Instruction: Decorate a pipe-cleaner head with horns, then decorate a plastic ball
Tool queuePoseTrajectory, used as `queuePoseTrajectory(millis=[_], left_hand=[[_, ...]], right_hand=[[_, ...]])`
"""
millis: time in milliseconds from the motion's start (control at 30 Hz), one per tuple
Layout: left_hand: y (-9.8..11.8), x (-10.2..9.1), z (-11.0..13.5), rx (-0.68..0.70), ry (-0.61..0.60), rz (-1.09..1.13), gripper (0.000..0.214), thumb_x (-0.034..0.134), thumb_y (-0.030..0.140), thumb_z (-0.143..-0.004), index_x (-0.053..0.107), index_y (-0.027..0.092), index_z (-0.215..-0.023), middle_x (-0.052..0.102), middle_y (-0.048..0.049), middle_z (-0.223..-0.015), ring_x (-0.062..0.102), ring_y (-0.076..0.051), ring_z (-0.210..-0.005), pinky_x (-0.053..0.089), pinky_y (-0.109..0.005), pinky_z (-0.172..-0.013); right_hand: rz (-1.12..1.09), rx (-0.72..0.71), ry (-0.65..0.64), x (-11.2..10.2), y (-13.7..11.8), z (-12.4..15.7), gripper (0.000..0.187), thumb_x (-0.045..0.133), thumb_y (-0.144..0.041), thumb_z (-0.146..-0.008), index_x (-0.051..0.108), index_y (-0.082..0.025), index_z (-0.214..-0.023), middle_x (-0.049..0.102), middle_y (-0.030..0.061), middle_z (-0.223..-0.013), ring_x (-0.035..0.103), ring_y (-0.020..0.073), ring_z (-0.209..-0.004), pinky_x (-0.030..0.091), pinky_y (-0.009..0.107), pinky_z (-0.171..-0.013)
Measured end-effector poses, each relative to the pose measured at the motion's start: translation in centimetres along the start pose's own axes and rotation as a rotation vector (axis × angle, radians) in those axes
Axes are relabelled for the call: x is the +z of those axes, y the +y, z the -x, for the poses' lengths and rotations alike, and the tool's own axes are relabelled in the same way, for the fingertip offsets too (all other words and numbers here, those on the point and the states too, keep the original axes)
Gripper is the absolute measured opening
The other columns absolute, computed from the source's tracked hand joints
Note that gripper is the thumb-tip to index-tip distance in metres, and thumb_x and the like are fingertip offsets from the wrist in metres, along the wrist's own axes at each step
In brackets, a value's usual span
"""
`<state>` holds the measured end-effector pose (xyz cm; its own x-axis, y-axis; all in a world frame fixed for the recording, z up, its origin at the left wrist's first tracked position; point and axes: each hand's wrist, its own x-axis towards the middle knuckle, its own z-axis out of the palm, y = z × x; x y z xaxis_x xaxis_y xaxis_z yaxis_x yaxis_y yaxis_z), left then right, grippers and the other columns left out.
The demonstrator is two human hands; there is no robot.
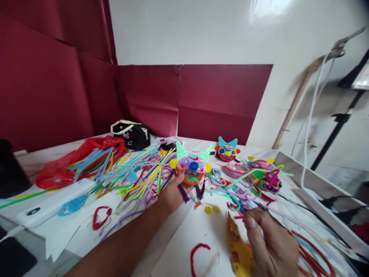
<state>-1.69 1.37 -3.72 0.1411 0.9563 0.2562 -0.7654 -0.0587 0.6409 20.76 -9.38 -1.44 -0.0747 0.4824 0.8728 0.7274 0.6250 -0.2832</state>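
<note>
My left hand [173, 192] holds up a colourful pipe-cleaner animal face [193, 175], its fingers wrapped round the left side and underside. The face has pale green ears, purple and pink eyes, a blue nose, yellow balls at the sides and dark purple tassels hanging below. My right hand [269, 238] is closed in a pinch at the lower right. A short red piece shows at its fingertips, but whether they grip it I cannot make out. Just left of that hand, a yellow glue gun [236, 246] lies with its nozzle pointing away, partly hidden by the hand.
Loose pipe cleaners [138, 173] spread across the table, some in a red plastic bag [83, 154]. A second face [227, 150] with blue ears stands at the back. A curved red pipe cleaner [196, 254] lies on white paper [178, 246]. A white power strip [57, 202] lies left.
</note>
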Motion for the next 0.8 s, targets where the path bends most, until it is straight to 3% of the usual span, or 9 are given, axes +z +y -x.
queuePoseTrajectory(millis=[133, 300, 600, 800], left_hand=[[-0.2, -0.1, 0.0, 0.002, -0.001, -0.017, 0.056, 0.071, 0.031, -0.079, 0.049, 0.027, -0.13, 0.065, -0.0068, -0.125, 0.055, -0.031, -0.125, 0.039, -0.053, -0.11], [-0.4, -0.2, 0.0, -0.011, -0.016, -0.029, 0.052, 0.071, 0.031, -0.079, 0.052, 0.026, -0.128, 0.065, -0.0066, -0.126, 0.054, -0.031, -0.127, 0.039, -0.052, -0.11], [0.0, -0.2, -0.1, -0.012, -0.012, 0.011, 0.049, 0.068, 0.032, -0.082, 0.052, 0.026, -0.129, 0.064, -0.0073, -0.129, 0.049, -0.03, -0.132, 0.036, -0.054, -0.112], [0.3, 0.0, -0.2, -0.016, -0.006, 0.034, 0.046, 0.07, 0.034, -0.08, 0.058, 0.023, -0.123, 0.064, -0.0083, -0.129, 0.047, -0.033, -0.133, 0.037, -0.054, -0.111]], right_hand=[[-0.026, -0.101, -0.053, 0.2, 0.1, 0.2, 0.018, 0.042, -0.019, -0.094, 0.049, -0.023, -0.078, 0.053, -0.0057, -0.055, 0.053, 0.0088, -0.043, 0.039, 0.021, -0.046], [-0.094, -0.177, -0.037, 0.7, -0.2, 0.0, 0.018, 0.045, -0.012, -0.093, 0.052, -0.021, -0.078, 0.058, -0.0018, -0.058, 0.056, 0.0104, -0.047, 0.041, 0.022, -0.047], [-0.05, -0.239, -0.014, 1.0, 0.2, -0.1, 0.014, 0.049, -0.008, -0.092, 0.058, -0.016, -0.098, 0.072, 0.005, -0.077, 0.07, 0.0149, -0.066, 0.054, 0.023, -0.061], [-0.046, -0.221, -0.065, 1.2, 0.5, -0.1, 0.013, 0.051, -0.011, -0.092, 0.058, -0.017, -0.1, 0.072, 0.0043, -0.077, 0.071, 0.015, -0.066, 0.054, 0.023, -0.061]])
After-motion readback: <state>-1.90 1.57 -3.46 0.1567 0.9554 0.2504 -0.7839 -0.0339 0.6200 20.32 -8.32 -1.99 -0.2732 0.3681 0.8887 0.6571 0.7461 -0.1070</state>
